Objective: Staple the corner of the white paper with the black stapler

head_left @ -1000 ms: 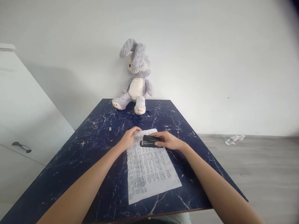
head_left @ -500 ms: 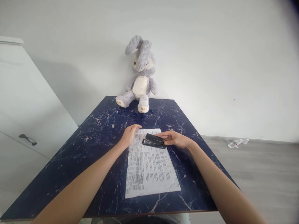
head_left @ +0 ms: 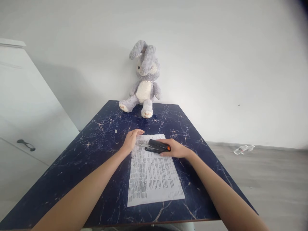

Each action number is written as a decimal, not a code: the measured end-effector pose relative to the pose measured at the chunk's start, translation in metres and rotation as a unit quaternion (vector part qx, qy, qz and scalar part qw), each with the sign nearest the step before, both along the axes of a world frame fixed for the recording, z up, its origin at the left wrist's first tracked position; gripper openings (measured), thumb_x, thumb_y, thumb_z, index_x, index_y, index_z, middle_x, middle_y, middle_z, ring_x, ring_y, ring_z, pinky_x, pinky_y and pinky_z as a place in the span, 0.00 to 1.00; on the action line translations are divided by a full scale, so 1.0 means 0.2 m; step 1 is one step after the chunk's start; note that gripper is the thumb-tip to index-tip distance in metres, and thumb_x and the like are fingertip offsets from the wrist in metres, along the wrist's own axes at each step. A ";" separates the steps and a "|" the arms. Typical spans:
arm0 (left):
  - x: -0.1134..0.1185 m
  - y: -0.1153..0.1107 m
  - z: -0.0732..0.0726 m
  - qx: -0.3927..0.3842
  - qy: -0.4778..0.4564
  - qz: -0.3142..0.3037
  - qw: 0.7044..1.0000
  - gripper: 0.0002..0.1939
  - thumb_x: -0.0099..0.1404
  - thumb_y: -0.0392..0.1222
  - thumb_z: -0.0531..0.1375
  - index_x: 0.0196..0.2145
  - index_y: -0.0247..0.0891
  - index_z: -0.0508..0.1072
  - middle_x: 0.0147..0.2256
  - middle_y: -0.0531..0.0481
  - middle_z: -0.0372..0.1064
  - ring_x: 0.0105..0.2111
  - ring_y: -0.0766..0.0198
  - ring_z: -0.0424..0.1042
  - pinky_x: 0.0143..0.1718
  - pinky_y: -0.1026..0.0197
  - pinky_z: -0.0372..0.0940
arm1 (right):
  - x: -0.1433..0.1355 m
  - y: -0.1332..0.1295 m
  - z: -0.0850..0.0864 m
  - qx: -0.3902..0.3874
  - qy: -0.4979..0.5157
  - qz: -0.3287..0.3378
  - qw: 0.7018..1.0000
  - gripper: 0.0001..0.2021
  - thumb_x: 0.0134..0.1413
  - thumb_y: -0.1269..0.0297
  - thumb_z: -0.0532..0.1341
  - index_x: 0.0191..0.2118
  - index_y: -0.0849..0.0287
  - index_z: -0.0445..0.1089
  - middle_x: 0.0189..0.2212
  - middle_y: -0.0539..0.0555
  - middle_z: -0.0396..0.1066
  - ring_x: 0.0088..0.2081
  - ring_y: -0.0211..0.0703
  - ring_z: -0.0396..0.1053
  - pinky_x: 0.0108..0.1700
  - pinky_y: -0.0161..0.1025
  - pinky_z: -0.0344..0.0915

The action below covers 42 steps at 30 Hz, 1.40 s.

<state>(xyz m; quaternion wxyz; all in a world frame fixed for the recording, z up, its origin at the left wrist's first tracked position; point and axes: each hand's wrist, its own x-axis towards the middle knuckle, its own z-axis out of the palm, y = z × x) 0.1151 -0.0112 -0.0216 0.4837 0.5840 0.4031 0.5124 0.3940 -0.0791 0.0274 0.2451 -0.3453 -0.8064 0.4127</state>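
Observation:
A black stapler (head_left: 157,146) with an orange spot at its rear is in my right hand (head_left: 176,148), the fingers along its far side and the thumb on the near side. From the stapler's left end juts a narrow silvery metal piece (head_left: 143,145). Underneath lies a printed sheet of paper (head_left: 158,192), flat on the table. At the sheet's upper left edge rests my left hand (head_left: 131,140), open, its fingers stretched out to the right. Whether its palm presses on the paper or the table is hidden.
The dark blue marble-patterned table (head_left: 101,179) reaches back to the wall. A grey plush rabbit (head_left: 144,89) sits at its far end. A small pale scrap (head_left: 115,131) lies left of the paper. There is a white cabinet (head_left: 29,106) at left and clear plastic packaging (head_left: 243,149) on the floor.
My right hand has closed more fully around the stapler and turned it slightly. The silvery piece now sticks out at its left end. My left hand stays at the paper's edge.

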 end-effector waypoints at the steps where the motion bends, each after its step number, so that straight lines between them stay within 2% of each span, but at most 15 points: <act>1: 0.00 0.00 0.01 0.009 0.002 0.006 1.000 0.23 0.72 0.55 0.53 0.38 0.36 0.81 0.44 0.40 0.81 0.50 0.51 0.79 0.61 0.44 0.66 | -0.02 -0.01 0.00 0.035 -0.033 -0.006 0.999 0.26 0.58 0.63 0.69 0.62 0.58 0.72 0.48 0.57 0.80 0.45 0.50 0.78 0.50 0.46 0.74; 3: 0.01 -0.02 0.02 0.038 -0.006 0.025 0.999 0.22 0.73 0.55 0.53 0.40 0.37 0.81 0.46 0.40 0.80 0.52 0.51 0.77 0.64 0.45 0.64 | -0.06 -0.03 0.00 0.092 -0.064 -0.024 0.993 0.23 0.59 0.69 0.66 0.61 0.57 0.73 0.44 0.55 0.81 0.40 0.48 0.79 0.45 0.43 0.75; 6: 0.01 -0.04 0.06 0.039 -0.089 0.037 0.995 0.19 0.73 0.55 0.56 0.46 0.38 0.78 0.54 0.40 0.77 0.57 0.52 0.74 0.65 0.46 0.63 | -0.11 -0.04 -0.02 0.201 -0.048 -0.072 0.976 0.27 0.58 0.76 0.61 0.63 0.54 0.71 0.53 0.56 0.78 0.51 0.51 0.78 0.54 0.47 0.75; 10: 0.03 -0.08 0.09 -0.101 -0.171 -0.071 0.977 0.26 0.74 0.64 0.53 0.48 0.39 0.75 0.58 0.35 0.73 0.56 0.48 0.75 0.59 0.44 0.70 | -0.16 -0.04 -0.06 0.394 -0.078 -0.135 0.906 0.33 0.58 0.84 0.53 0.66 0.54 0.68 0.63 0.58 0.71 0.67 0.54 0.65 0.67 0.59 0.65; 12: 0.04 -0.09 0.09 -0.151 -0.175 -0.130 0.964 0.28 0.74 0.66 0.52 0.47 0.37 0.76 0.54 0.33 0.75 0.54 0.47 0.76 0.57 0.44 0.71 | -0.17 -0.05 -0.06 0.443 -0.123 -0.134 0.878 0.31 0.62 0.85 0.53 0.65 0.54 0.69 0.63 0.57 0.71 0.69 0.55 0.61 0.68 0.60 0.64; 14: 0.06 -0.10 0.08 -0.162 -0.187 -0.149 0.957 0.25 0.73 0.62 0.56 0.46 0.36 0.77 0.52 0.35 0.76 0.53 0.48 0.77 0.57 0.46 0.72 | -0.18 -0.06 -0.04 0.465 -0.160 -0.116 0.863 0.27 0.66 0.83 0.53 0.65 0.54 0.69 0.64 0.57 0.69 0.70 0.56 0.60 0.67 0.59 0.65; 18: 0.07 -0.11 0.06 -0.140 -0.199 -0.153 0.958 0.13 0.69 0.48 0.65 0.44 0.36 0.78 0.50 0.38 0.78 0.52 0.52 0.77 0.60 0.49 0.70 | -0.19 -0.08 -0.02 0.477 -0.184 -0.100 0.854 0.24 0.69 0.81 0.53 0.64 0.55 0.69 0.64 0.58 0.69 0.70 0.57 0.60 0.65 0.58 0.67; 20: 0.08 -0.11 0.05 -0.140 -0.182 -0.140 0.963 0.09 0.68 0.43 0.66 0.42 0.36 0.78 0.49 0.38 0.78 0.52 0.52 0.78 0.60 0.49 0.70 | -0.20 -0.08 -0.02 0.463 -0.159 -0.127 0.863 0.26 0.66 0.82 0.53 0.63 0.54 0.71 0.62 0.58 0.71 0.69 0.56 0.62 0.65 0.59 0.65; 23: 0.07 -0.11 0.06 -0.108 -0.161 -0.036 0.980 0.09 0.70 0.42 0.65 0.44 0.35 0.75 0.46 0.37 0.79 0.47 0.52 0.80 0.58 0.45 0.72 | -0.20 -0.06 -0.04 0.384 -0.074 -0.240 0.888 0.26 0.58 0.81 0.55 0.58 0.56 0.74 0.57 0.59 0.76 0.63 0.56 0.70 0.62 0.56 0.68; 26: 0.04 -0.12 0.10 0.010 -0.130 0.100 0.986 0.13 0.72 0.47 0.64 0.48 0.36 0.72 0.44 0.39 0.79 0.43 0.53 0.82 0.53 0.43 0.75 | -0.18 -0.03 -0.05 0.225 -0.034 -0.317 0.921 0.15 0.54 0.70 0.63 0.48 0.59 0.78 0.40 0.56 0.80 0.41 0.52 0.77 0.43 0.46 0.73; 29: 0.02 -0.16 0.16 0.111 -0.065 0.148 0.981 0.17 0.72 0.52 0.63 0.49 0.37 0.73 0.44 0.40 0.79 0.42 0.53 0.82 0.50 0.47 0.76 | -0.16 -0.02 -0.06 0.115 -0.059 -0.266 0.955 0.07 0.52 0.64 0.67 0.37 0.60 0.77 0.27 0.50 0.74 0.29 0.44 0.71 0.32 0.38 0.64; 32: 0.04 -0.22 0.21 0.135 -0.015 0.104 0.985 0.18 0.70 0.52 0.65 0.51 0.39 0.72 0.42 0.42 0.80 0.42 0.53 0.82 0.48 0.50 0.76 | -0.16 -0.02 -0.07 0.112 -0.076 -0.190 0.972 0.06 0.53 0.64 0.69 0.37 0.60 0.77 0.29 0.50 0.75 0.31 0.44 0.71 0.35 0.38 0.65; 35: 0.07 -0.27 0.22 0.143 0.039 0.030 0.988 0.19 0.68 0.52 0.67 0.51 0.41 0.70 0.41 0.44 0.81 0.41 0.53 0.82 0.46 0.52 0.76 | -0.17 -0.03 -0.05 0.210 -0.033 -0.160 0.964 0.19 0.57 0.59 0.71 0.52 0.59 0.75 0.44 0.58 0.78 0.45 0.52 0.74 0.50 0.48 0.70; 37: 0.08 -0.30 0.22 0.150 0.080 -0.002 0.985 0.19 0.67 0.52 0.68 0.49 0.43 0.69 0.39 0.46 0.82 0.40 0.53 0.83 0.44 0.54 0.75 | -0.18 -0.05 -0.03 0.294 0.018 -0.153 0.943 0.26 0.60 0.56 0.70 0.62 0.56 0.70 0.54 0.62 0.74 0.55 0.56 0.71 0.58 0.53 0.68; 42: 0.06 -0.31 0.24 0.178 0.134 -0.020 0.975 0.16 0.68 0.52 0.67 0.43 0.44 0.66 0.38 0.49 0.82 0.41 0.53 0.82 0.38 0.59 0.72 | -0.21 -0.09 0.00 0.412 0.038 -0.071 0.908 0.17 0.70 0.63 0.63 0.62 0.50 0.71 0.53 0.58 0.75 0.53 0.51 0.73 0.56 0.51 0.72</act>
